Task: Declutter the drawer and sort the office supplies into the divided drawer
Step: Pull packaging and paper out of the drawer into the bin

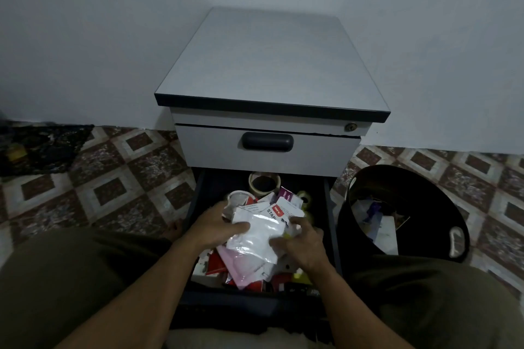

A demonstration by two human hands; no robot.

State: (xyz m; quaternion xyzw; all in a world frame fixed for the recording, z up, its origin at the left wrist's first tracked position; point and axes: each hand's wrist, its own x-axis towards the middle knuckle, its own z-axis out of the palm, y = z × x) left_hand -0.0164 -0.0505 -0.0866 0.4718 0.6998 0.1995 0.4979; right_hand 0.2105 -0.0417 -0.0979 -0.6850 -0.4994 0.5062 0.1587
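Observation:
The lower dark drawer (198, 193) of a grey cabinet stands pulled out, heaped with papers, small boxes and packets. Both hands are over the heap. My left hand (215, 228) and my right hand (299, 245) each grip a side of a shiny white plastic packet (255, 231) on top of the pile. A white staples box (279, 211) with a red label lies just behind the packet. A roll of tape (264, 182) sits at the back of the drawer, and a clear tape roll (237, 199) is at the back left.
The upper drawer (317, 153) with a dark handle is closed. A black bin (402, 207) holding discarded paper stands on the tiled floor to the right. A dark cloth (39, 147) lies on the floor at far left. My knees flank the drawer.

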